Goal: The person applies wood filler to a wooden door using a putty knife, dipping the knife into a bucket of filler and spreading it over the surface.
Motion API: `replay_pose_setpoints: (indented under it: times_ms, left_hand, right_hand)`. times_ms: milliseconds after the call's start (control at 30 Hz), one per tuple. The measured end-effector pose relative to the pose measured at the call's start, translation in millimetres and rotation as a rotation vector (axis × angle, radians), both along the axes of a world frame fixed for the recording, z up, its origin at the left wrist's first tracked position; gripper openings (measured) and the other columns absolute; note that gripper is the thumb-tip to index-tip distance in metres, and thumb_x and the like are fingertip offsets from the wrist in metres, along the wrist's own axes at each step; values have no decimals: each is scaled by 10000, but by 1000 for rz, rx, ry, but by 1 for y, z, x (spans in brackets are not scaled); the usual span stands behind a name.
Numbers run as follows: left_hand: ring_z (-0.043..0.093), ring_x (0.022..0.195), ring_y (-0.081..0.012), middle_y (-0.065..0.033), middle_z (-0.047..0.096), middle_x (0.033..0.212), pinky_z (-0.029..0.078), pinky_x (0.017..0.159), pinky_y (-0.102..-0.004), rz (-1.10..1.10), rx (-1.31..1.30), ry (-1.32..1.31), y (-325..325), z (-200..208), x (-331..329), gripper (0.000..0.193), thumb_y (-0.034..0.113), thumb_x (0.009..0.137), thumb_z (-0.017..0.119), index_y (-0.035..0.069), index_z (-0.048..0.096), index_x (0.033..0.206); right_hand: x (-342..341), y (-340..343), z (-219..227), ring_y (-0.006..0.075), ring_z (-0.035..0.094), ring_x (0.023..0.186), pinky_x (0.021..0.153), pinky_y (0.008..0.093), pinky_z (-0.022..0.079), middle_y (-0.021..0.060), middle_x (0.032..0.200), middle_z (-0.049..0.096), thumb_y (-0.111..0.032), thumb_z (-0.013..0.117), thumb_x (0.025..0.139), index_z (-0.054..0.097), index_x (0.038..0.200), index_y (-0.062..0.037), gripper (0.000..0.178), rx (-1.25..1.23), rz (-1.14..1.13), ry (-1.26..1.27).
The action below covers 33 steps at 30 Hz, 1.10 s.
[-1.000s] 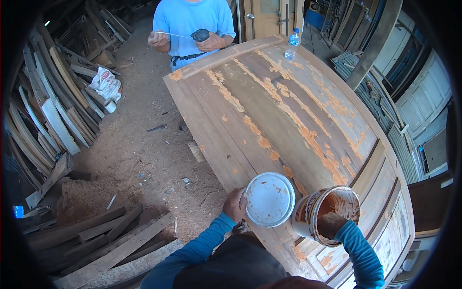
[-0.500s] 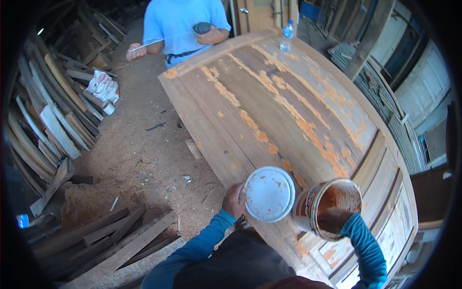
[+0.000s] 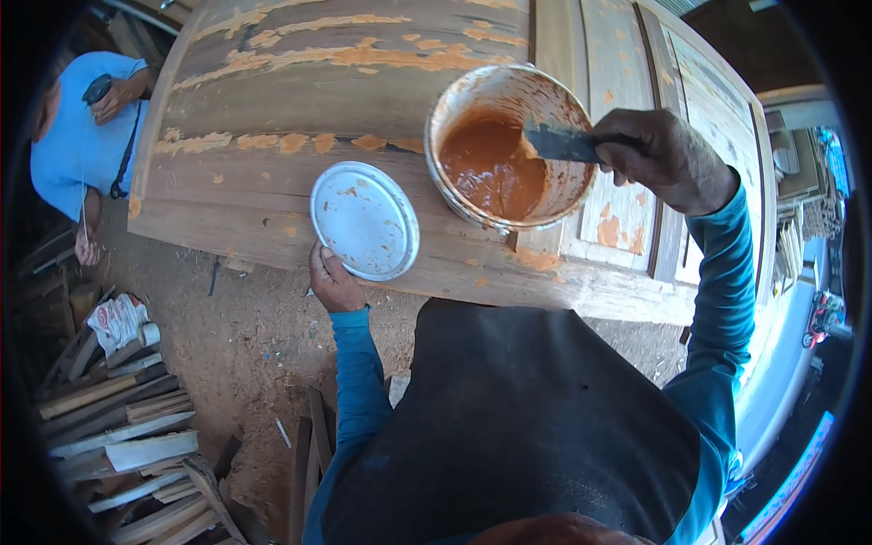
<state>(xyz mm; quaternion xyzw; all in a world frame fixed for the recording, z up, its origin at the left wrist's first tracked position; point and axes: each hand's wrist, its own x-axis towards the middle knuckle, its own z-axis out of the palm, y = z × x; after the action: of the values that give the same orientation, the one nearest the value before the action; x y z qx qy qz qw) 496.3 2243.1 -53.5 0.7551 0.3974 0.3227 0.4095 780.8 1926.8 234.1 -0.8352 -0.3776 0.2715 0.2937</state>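
Note:
My left hand (image 3: 336, 280) grips the lower edge of a round white lid (image 3: 363, 221), smudged with orange bits and tilted above the near edge of a wooden door (image 3: 245, 188). In my right hand (image 3: 668, 162) is a putty knife (image 3: 568, 143) with a dark handle or blade, pinched at its right end. Its tip, with some orange on it, reaches over the inside of a white bucket (image 3: 556, 98). Wet orange-brown putty (image 3: 490, 173) lies in the bucket, and its inner wall is smeared. Orange patches (image 3: 381, 56) streak the door's boards.
At the far left, a person in a blue shirt (image 3: 77, 136) stands by the door's end holding a dark lump. Stacked wood offcuts (image 3: 154, 450) and a white sack (image 3: 118, 322) lie at lower left on the dirt floor (image 3: 245, 336). Raised mouldings (image 3: 658, 100) cross the door at right.
My view has swung to the right and down over the bucket. My right hand, earlier inside the bucket, is now raised at its right rim with the putty knife showing. The left still holds the lid.

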Motion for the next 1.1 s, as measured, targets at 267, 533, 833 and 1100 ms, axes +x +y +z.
replay_pose_setpoints:
  times_ms: [267, 533, 833, 1100]
  left_hand:
    - [691, 979, -244, -171, 683, 1167, 587, 769, -374, 58, -350, -267, 12, 11, 5, 406, 229, 1084, 481, -82, 591, 1321]
    - [556, 699, -101, -59, 618, 938, 437, 574, -225, -132, -403, -453, 1, 68, 47, 451, 145, 975, 623, -39, 577, 1384]
    - [685, 791, -162, -147, 699, 1015, 547, 602, -245, -436, -367, -494, -14, 108, 83, 381, 146, 1041, 543, -89, 581, 1339]
    - [721, 999, -228, -193, 706, 1157, 592, 882, -327, -410, -213, -357, -67, 151, 135, 374, 120, 1041, 484, -136, 595, 1290]
  right_hand:
    - [-19, -41, -37, 178, 668, 647, 612, 316, 569, 104, 724, 650, -199, 568, 1042, 677, 1019, 29, 254, 100, -76, -117]
    - [-39, -105, -60, 103, 665, 608, 546, 240, 582, 64, 763, 652, -323, 534, 1090, 656, 1114, 4, 350, 154, -173, -63]
    - [-102, -204, -98, 100, 649, 704, 604, 254, 517, 44, 812, 663, -218, 596, 1034, 660, 1149, 35, 286, 208, -668, 244]
    - [-162, -251, -147, 138, 677, 819, 727, 303, 539, 97, 957, 734, -103, 564, 1008, 623, 1329, 53, 361, 134, -977, 181]
